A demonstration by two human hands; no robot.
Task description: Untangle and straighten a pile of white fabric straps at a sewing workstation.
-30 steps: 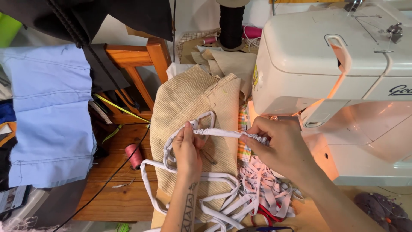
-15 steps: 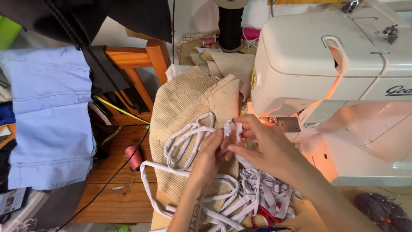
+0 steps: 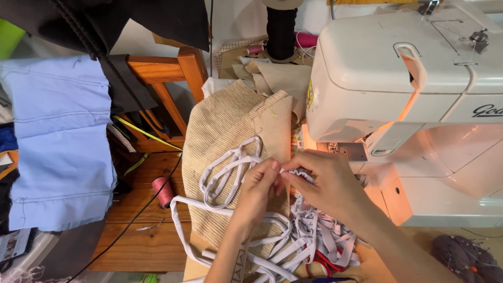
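White elastic strap [image 3: 238,160], lying in loops on the beige cloth [image 3: 225,131] at the table's left edge beside the sewing machine [image 3: 408,105], is pinched between the left hand [image 3: 259,188] and right hand [image 3: 327,183], whose fingertips meet on it.

— Where are the hands?

— Both near the centre of the view. The left hand [image 3: 258,188] rises from six o'clock, its forearm nearly vertical, fingers curled and pinched shut at the tips.

— And the other?

— The right hand [image 3: 327,186] enters from five o'clock, knuckles up, thumb and forefinger pinched, fingertips meeting the left's.
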